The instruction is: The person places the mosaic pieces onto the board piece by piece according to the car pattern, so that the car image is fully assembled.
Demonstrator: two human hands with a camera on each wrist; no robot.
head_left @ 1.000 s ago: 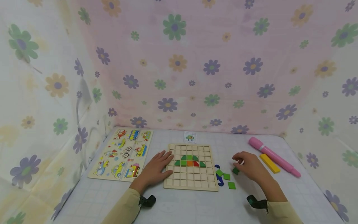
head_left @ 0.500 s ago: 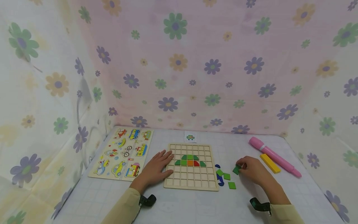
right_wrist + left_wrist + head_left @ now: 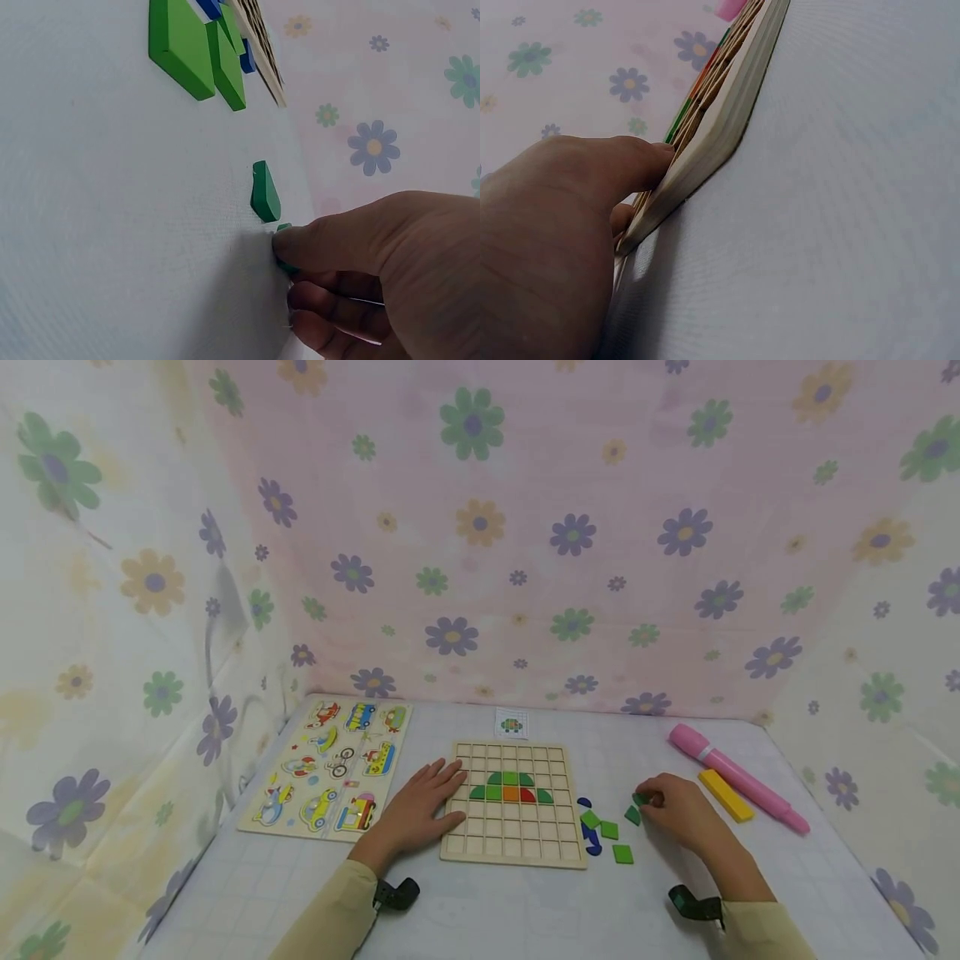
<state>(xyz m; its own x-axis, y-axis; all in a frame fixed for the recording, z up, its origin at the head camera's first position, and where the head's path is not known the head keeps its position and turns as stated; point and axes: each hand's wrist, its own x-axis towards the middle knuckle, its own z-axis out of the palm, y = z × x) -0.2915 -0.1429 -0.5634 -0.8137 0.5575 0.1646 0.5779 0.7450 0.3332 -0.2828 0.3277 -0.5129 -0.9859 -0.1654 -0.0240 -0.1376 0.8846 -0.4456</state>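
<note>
A gridded wooden board [image 3: 513, 843] holds green, orange and red tiles [image 3: 510, 794] in a dome shape. My left hand [image 3: 420, 806] rests on its left edge with fingers extended; in the left wrist view the thumb [image 3: 641, 161] lies over the board's rim. Right of the board, my right hand [image 3: 675, 810] pinches a small dark green tile [image 3: 285, 264] between thumb and fingers, close over the table. Fingers partly hide this tile. A second dark green tile [image 3: 264, 193] lies just beside it. Light green square tiles [image 3: 623, 854] and blue rounded pieces [image 3: 591, 838] lie nearer the board.
A picture puzzle board [image 3: 326, 772] of vehicles lies at the left. Behind the gridded board is a small pattern card [image 3: 512, 724]. A yellow bar [image 3: 725, 796] and a pink marker-shaped tube [image 3: 738, 778] lie beyond my right hand. Flowered cloth walls enclose the table.
My right hand has come down onto the dark green tiles and taken one in a pinch. The two tiles, close together before, now lie apart. My left hand stays in place.
</note>
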